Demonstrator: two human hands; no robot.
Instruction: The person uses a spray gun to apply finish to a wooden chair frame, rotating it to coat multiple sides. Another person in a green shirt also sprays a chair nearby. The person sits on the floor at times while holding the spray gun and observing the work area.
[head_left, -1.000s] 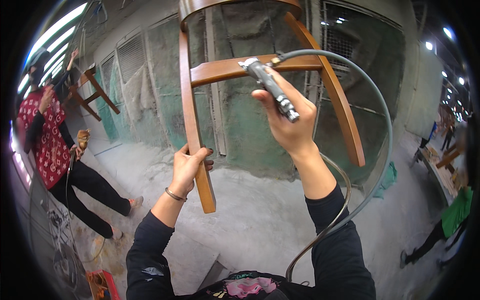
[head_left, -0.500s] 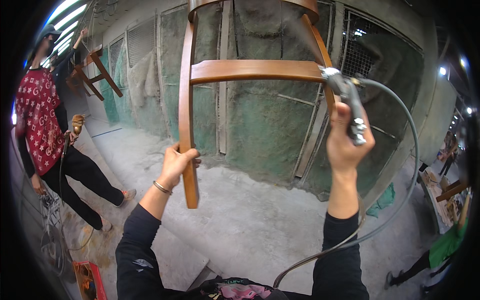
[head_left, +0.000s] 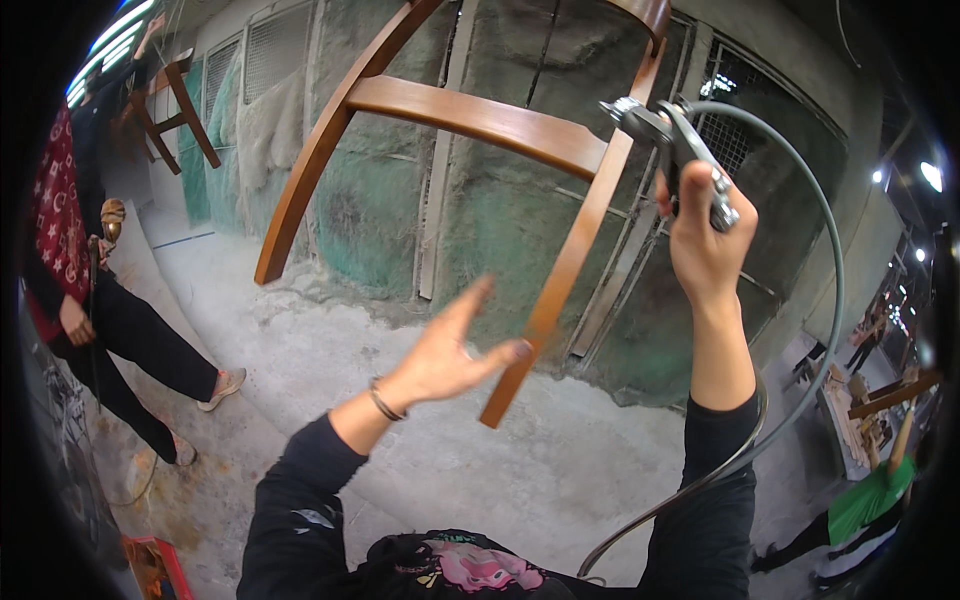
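Observation:
A brown wooden chair frame hangs upside down in front of me, its legs pointing down and a crossbar running between them. My right hand is raised and grips a metal spray gun beside the right leg, with a grey hose looping down from it. My left hand is open, fingers spread, its fingertips at the lower end of the right leg without gripping it.
A person in a red patterned top and black trousers stands at the left near another hanging chair. A green-stained wall is behind the frame. At the right are a person in green and stacked wooden parts.
My left hand has let go of the left leg and moved across to the right leg, now open. The chair frame has turned. My right hand keeps the spray gun raised by the frame.

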